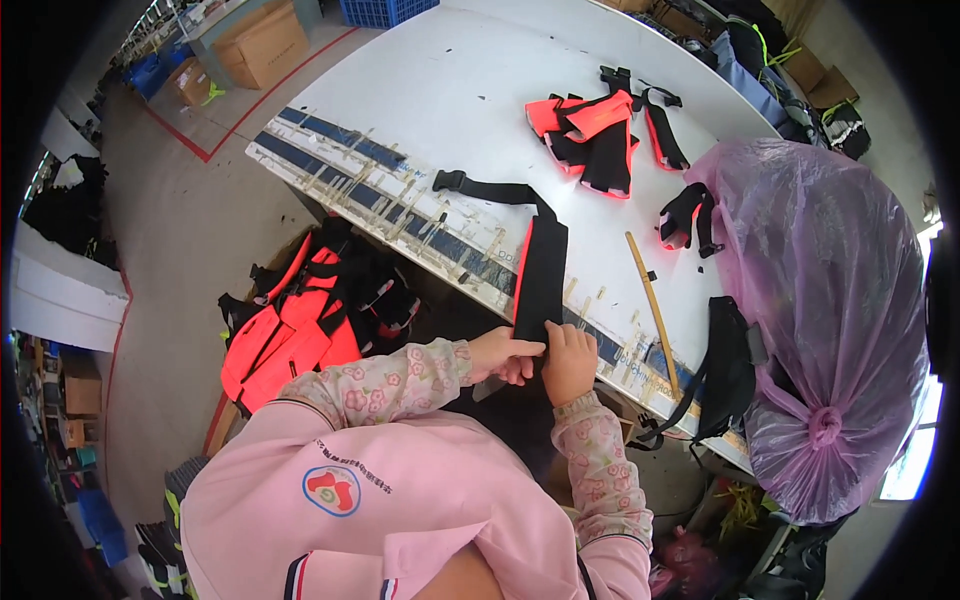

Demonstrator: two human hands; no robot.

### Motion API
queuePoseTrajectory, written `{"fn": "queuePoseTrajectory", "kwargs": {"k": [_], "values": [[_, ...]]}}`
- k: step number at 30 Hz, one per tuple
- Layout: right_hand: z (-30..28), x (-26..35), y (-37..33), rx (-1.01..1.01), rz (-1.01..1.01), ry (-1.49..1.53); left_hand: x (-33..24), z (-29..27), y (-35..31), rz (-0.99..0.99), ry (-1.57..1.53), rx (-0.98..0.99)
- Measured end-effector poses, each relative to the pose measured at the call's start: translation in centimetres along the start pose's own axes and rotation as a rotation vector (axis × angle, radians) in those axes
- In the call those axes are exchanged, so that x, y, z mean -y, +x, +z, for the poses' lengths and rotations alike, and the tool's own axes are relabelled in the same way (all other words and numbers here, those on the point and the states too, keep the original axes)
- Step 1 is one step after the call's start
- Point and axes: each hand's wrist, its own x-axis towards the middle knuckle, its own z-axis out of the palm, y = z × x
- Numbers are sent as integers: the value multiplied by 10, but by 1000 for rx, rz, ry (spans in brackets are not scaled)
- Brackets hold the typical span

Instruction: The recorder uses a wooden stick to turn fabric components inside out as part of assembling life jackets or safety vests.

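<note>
A wide black padded strap (545, 275) with a neon orange edge lies across the table's near edge. Its narrower webbing runs up and to the left, ending in a black plastic buckle (451, 181). At the strap's near end, my left hand (503, 354) grips the left side, fingers curled under it. Beside it, my right hand (571, 364) is closed on the right side, thumb toward the left hand. The two hands almost touch. Below the table edge, the strap's lower part is hard to make out in shadow.
On the white table (430, 90) lie several orange and black straps (600, 140), a smaller strap piece (685, 218) and a wooden stick (650, 300). A black strap part (722, 370) hangs over the right edge, beside a big purple plastic bag (820, 300). Orange backpacks (290, 345) sit lower left.
</note>
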Motion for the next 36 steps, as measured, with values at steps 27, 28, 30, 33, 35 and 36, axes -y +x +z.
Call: {"fn": "queuePoseTrajectory", "kwargs": {"k": [27, 28, 30, 33, 35, 36], "values": [[34, 6, -99, 31, 915, 1797, -51, 39, -54, 611, -294, 188], [34, 3, -100, 40, 947, 1777, -53, 38, -54, 608, -293, 189], [33, -6, -103, 202, 766, 1687, -59, 35, -53, 501, -346, 132], [11, -61, -94, 359, 245, 774, -70, 30, -52, 584, -370, 137], [-17, -107, -91, 62, 418, 343, -74, 27, -53, 575, -336, 125], [-28, -127, -89, -81, 366, -6, -75, 26, -53, 581, -312, 118]]}}
